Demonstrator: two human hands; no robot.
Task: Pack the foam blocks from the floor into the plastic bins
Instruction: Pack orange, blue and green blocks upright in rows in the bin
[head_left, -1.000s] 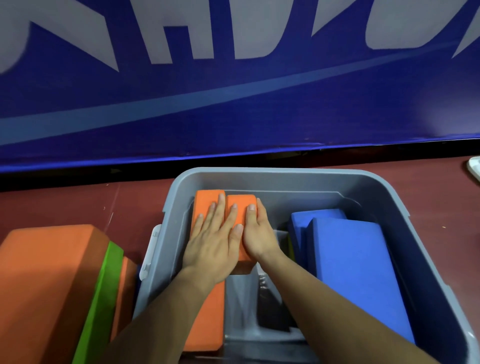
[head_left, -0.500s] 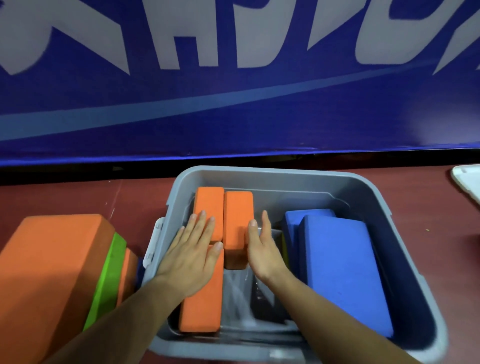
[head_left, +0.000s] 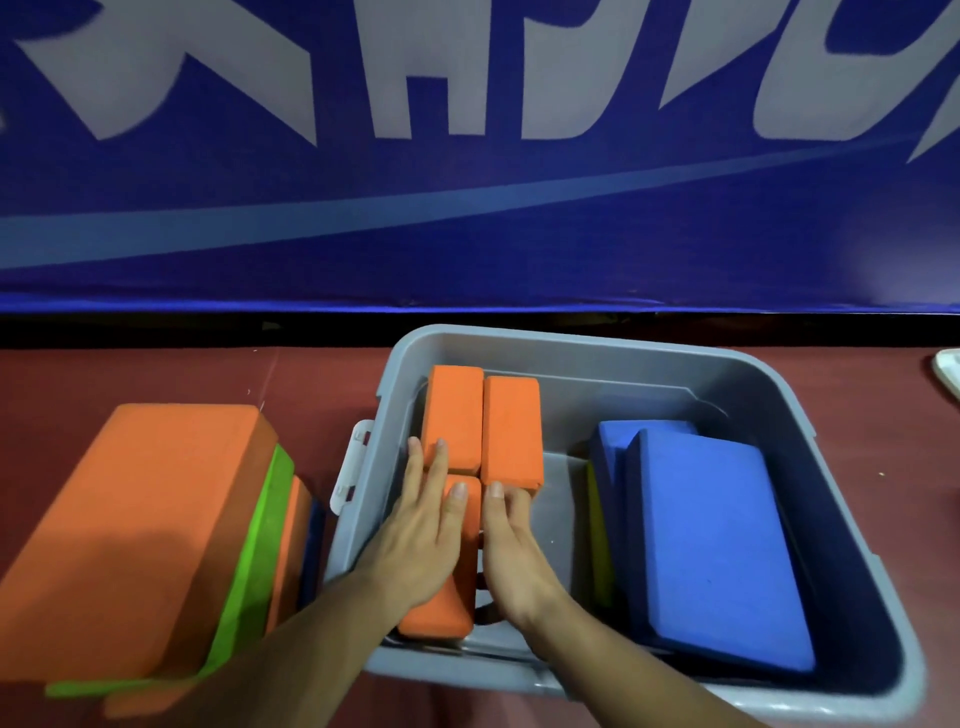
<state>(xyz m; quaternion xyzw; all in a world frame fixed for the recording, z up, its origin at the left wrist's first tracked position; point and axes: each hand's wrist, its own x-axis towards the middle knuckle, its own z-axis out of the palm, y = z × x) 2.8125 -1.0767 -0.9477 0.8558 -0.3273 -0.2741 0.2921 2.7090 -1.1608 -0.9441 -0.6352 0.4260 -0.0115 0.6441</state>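
While both hands are in the gray bin (head_left: 779, 374), left hand (head_left: 426, 540) flat on near orange block (head_left: 441, 608), fingers straight, spread, right hand (head_left: 511, 556) touching its side, fingers straight, together, blue blocks (head_left: 711, 545) at bin's right, block stack (head_left: 135, 519) on floor left.

Grey plastic bin (head_left: 623, 364), left hand (head_left: 421, 540) flat on orange blocks (head_left: 511, 431), right hand (head_left: 511, 551) alongside (blue blocks (head_left: 711, 545) further right)
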